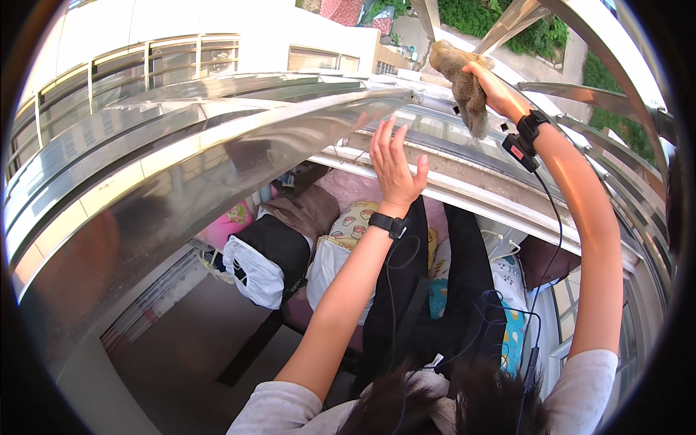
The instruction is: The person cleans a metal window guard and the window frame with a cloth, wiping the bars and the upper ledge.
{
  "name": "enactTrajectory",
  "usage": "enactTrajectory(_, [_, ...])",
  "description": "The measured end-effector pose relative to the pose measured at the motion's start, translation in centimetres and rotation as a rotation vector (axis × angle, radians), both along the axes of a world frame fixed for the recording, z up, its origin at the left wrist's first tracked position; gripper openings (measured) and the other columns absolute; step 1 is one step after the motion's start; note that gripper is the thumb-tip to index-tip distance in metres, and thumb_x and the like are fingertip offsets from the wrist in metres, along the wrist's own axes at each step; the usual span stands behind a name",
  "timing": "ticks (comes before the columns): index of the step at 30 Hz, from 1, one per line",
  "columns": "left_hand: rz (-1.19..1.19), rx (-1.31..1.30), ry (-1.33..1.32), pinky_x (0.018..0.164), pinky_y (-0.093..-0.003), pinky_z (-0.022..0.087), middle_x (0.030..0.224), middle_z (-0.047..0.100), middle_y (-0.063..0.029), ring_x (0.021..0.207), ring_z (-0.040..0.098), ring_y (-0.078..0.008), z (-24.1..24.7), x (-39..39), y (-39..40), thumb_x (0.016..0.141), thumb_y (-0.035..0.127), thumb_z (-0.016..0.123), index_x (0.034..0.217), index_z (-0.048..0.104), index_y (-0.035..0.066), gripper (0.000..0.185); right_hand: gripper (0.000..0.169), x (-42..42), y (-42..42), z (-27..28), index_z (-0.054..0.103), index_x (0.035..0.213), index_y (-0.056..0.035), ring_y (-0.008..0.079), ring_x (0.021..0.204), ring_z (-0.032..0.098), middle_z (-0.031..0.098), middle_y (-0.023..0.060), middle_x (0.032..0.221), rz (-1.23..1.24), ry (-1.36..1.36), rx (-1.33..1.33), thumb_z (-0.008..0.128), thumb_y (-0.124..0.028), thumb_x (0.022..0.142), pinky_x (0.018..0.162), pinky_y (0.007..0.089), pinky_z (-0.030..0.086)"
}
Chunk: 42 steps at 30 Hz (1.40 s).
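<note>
My right hand (492, 89) grips a brown, fuzzy cloth (468, 89) outside the window, beside the metal bars of a window guard (576, 91). The cloth hangs down in folds past my fingers. My left hand (396, 163) is raised with its fingers apart and nothing in it. It is nearest the edge of a glass window pane (244, 163) on the left, which mirrors some fingertips. Whether it touches the glass I cannot tell. Below both hands runs the window sill with its track (462, 168), which looks dirty. Each wrist wears a black strap.
Beneath the sill lie a patterned yellow pillow (353, 224), a black-and-white garment (272, 261) and a pink bag (231, 223). A thin cable (560, 217) runs from my right wrist down my body. Ground and greenery (489, 27) show far below, beyond the bars.
</note>
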<state>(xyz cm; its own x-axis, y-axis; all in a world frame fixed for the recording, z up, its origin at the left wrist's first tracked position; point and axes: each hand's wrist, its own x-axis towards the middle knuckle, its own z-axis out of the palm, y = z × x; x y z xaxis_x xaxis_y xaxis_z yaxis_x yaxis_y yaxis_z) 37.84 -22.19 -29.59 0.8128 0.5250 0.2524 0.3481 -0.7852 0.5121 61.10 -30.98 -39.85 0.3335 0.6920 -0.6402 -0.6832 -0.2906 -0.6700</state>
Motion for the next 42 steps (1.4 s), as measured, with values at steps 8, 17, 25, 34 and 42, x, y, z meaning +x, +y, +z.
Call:
enactTrajectory(8, [-0.006,-0.029,0.049,0.099,-0.0459,0.023,0.126,0.04,-0.017,0.118,0.034,-0.0361,-0.3,0.3,-0.2,0.082,0.038,0.046,0.118,0.041,0.001,0.052,0.059,-4.5,5.8,-3.9,0.052,0.108,0.009,0.0404,0.105,0.048,0.052,0.0311,0.108,1.003,-0.675,-0.208,0.038,-0.043,0.084,0.093,0.0414,0.035])
enactTrajectory(17, [0.011,-0.028,0.073,0.097,-0.0455,0.024,0.124,0.041,-0.016,0.116,0.036,-0.035,-0.3,0.3,-0.3,0.082,0.041,0.046,0.117,0.041,0.002,0.053,0.064,-7.6,2.3,-11.0,0.032,0.133,-0.0065,0.0317,0.12,0.039,0.043,0.0197,0.127,0.976,-1.256,-0.003,0.053,-0.019,0.073,0.102,0.0368,0.03])
enactTrajectory(25, [0.022,-0.021,0.072,0.097,-0.0445,0.024,0.123,0.042,-0.016,0.115,0.037,-0.0346,-0.3,-0.1,0.0,0.083,0.043,0.044,0.116,0.042,0.001,0.053,0.038,-2.1,1.2,-5.3,0.059,0.107,-0.0088,0.026,0.12,0.04,0.045,0.0109,0.13,1.707,-1.444,0.11,0.053,-0.016,0.07,0.096,0.0332,0.038])
enactTrajectory(34, [0.0,-0.017,0.068,0.096,-0.0446,0.025,0.122,0.043,-0.016,0.114,0.039,-0.0343,-0.5,-0.2,-0.1,0.083,0.041,0.044,0.115,0.042,0.001,0.051,0.031,-5.2,5.2,-1.7,0.057,0.1,0.0024,0.0321,0.104,0.053,0.059,0.0164,0.106,1.24,-0.997,-0.047,0.05,-0.016,0.076,0.088,0.0396,0.042])
enactTrajectory(42, [0.006,-0.022,0.064,0.095,-0.0444,0.025,0.12,0.044,-0.0151,0.114,0.039,-0.0338,-0.4,-0.1,-0.1,0.082,0.041,0.046,0.115,0.042,0.002,0.051,0.039,-2.8,1.2,-7.0,0.058,0.106,-0.0058,0.0235,0.114,0.048,0.054,0.008,0.121,1.028,-1.319,0.317,0.048,-0.003,0.069,0.083,0.0364,0.047])
